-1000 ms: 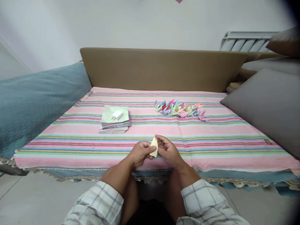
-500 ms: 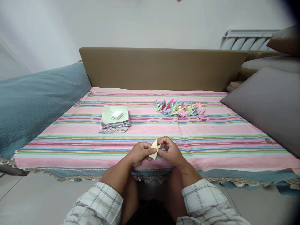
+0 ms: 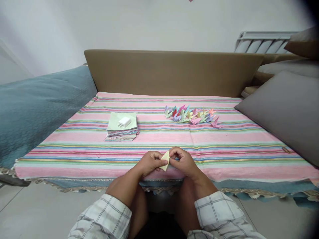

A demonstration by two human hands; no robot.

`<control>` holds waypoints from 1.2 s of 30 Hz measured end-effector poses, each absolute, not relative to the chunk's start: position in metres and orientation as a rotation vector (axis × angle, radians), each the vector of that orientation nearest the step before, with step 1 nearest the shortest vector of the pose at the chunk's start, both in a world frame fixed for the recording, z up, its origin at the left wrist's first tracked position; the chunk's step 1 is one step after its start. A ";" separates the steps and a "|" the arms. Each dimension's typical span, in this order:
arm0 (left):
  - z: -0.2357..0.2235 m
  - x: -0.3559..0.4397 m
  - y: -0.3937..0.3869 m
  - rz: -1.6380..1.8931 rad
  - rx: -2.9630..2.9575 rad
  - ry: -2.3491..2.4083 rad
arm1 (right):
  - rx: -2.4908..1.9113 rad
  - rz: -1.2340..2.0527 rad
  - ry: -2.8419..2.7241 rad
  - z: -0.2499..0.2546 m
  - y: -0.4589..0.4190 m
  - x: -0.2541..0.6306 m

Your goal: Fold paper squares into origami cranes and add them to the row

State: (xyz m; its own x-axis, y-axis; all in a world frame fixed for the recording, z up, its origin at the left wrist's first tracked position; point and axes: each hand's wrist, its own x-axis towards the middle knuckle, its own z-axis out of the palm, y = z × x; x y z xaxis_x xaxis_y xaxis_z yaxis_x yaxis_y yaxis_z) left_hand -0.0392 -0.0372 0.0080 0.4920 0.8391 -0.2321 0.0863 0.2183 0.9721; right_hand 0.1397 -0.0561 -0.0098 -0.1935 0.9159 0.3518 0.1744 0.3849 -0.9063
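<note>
A small folded piece of pale yellow paper [image 3: 164,160] is held over the front edge of the striped cloth. My left hand [image 3: 151,163] pinches it from the left, thumb on top, other fingers beneath. My right hand [image 3: 182,160] is closed at its right edge, with fingertips and thumb at the fold; the exact grip there is partly hidden. Beyond my hands to the right lies a cluster of folded paper cranes [image 3: 191,116] in several colours. Farther left sits a stack of square paper sheets [image 3: 122,131], with a white plug adapter [image 3: 124,121] on top.
The striped cloth [image 3: 82,146] covers the seat beneath everything. A brown backrest [image 3: 171,73] rises behind it. A blue-covered armrest [image 3: 42,103] slopes along the left, and grey cushions [image 3: 284,109] lean at the right. A radiator [image 3: 264,41] stands at the back right.
The yellow paper has shifted slightly right and turned, now showing a flatter triangular face. My right hand has moved a little right and down, its fingers still at the paper.
</note>
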 end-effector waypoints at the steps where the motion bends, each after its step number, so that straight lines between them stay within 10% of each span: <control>1: 0.008 -0.039 -0.037 0.647 1.261 0.945 | -1.011 0.885 -1.638 -0.009 -0.056 0.139; 36: 0.009 -0.031 -0.040 0.968 1.120 0.962 | -1.016 0.434 -1.680 -0.011 -0.059 0.125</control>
